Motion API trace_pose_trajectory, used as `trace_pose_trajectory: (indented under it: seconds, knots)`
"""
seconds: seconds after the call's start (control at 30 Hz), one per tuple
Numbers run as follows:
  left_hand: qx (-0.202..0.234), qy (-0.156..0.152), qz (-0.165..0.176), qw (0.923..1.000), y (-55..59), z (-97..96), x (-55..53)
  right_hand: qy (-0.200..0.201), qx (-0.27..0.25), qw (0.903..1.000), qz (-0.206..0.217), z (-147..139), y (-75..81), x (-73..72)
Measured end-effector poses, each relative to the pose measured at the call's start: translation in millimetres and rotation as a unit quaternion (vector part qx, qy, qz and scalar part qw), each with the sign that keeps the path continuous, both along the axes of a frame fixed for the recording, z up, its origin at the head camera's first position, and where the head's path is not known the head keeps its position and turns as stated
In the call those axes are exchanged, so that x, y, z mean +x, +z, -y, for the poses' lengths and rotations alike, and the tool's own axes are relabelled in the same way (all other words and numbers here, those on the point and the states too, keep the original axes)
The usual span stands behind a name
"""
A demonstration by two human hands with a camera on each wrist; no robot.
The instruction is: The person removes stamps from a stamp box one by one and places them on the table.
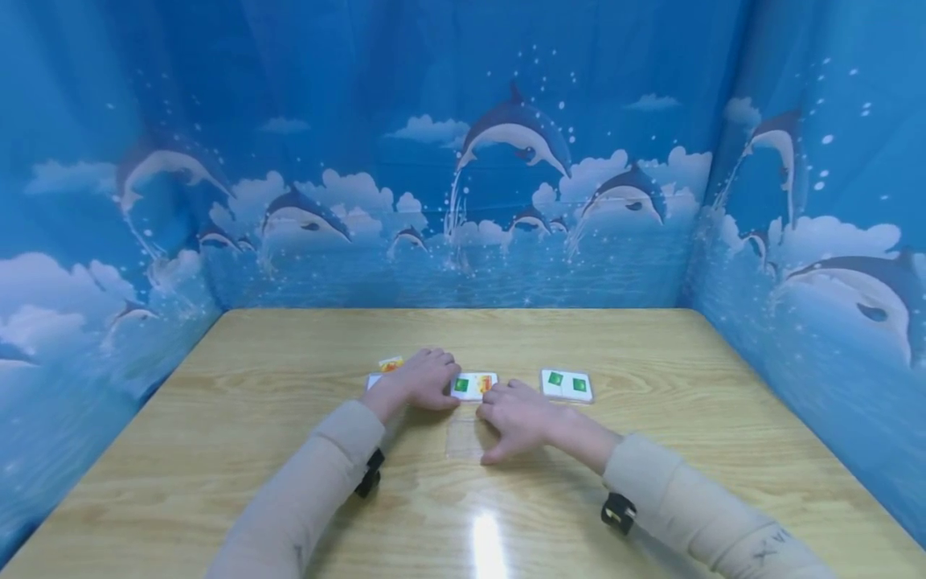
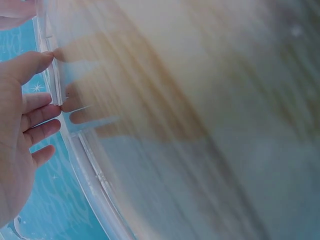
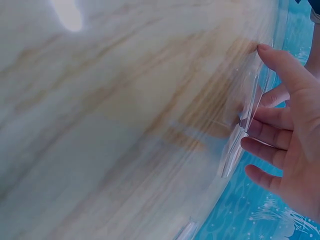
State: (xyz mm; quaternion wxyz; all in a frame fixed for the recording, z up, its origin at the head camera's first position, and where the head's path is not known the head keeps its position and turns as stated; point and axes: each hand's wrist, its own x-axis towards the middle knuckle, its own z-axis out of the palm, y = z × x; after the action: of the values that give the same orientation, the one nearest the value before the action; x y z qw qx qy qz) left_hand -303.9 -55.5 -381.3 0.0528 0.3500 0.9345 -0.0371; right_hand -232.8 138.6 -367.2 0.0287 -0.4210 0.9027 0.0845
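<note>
Sleeves lie nearest; right hand grips a clear tray; left hand, hold unclear, by card tray; positioning seems underway, probably needing alignment.

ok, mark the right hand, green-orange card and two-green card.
Right hand (image 1: 522, 418): head view, back of the hand.
Green-orange card (image 1: 473, 388): head view, white between the prints.
Two-green card (image 1: 567, 386): head view, centre of its face.
</note>
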Motion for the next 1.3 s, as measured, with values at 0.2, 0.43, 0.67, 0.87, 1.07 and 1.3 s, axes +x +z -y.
trace_pose_trajectory:
  seconds: [0.2, 0.43, 0.67, 0.87, 1.07, 1.3]
  knots:
    - [0.005, 0.002, 0.004, 1.0, 0.4, 1.5, 0.7, -0.008, 0.001, 0.9999, 0.006, 0.8, -0.6, -0.6]
    - [0.004, -0.001, -0.003, 1.0, 0.0, 2.3, 1.6, 0.004, 0.004, 0.9998, -0.017, 0.3, -2.9, -0.7]
    - [0.009, 0.006, 0.004, 0.9999, -1.1, 2.1, 2.0, 0.007, 0.004, 0.9993, -0.036, -0.4, -2.5, -3.2]
    - [0.003, 0.004, -0.002, 1.0, -1.9, 1.5, 0.8, -0.003, -0.012, 0.9988, -0.048, -4.7, 10.4, -9.6]
    - [0.003, 0.003, -0.003, 1.0, -2.7, 0.5, -0.6, -0.042, -0.083, 0.9954, -0.026, -10.7, 23.3, -20.0]
    - [-0.004, 0.003, -0.007, 1.0, -0.7, -0.7, 0.0, -0.051, -0.169, 0.9837, -0.033, -16.5, 25.2, -36.8]
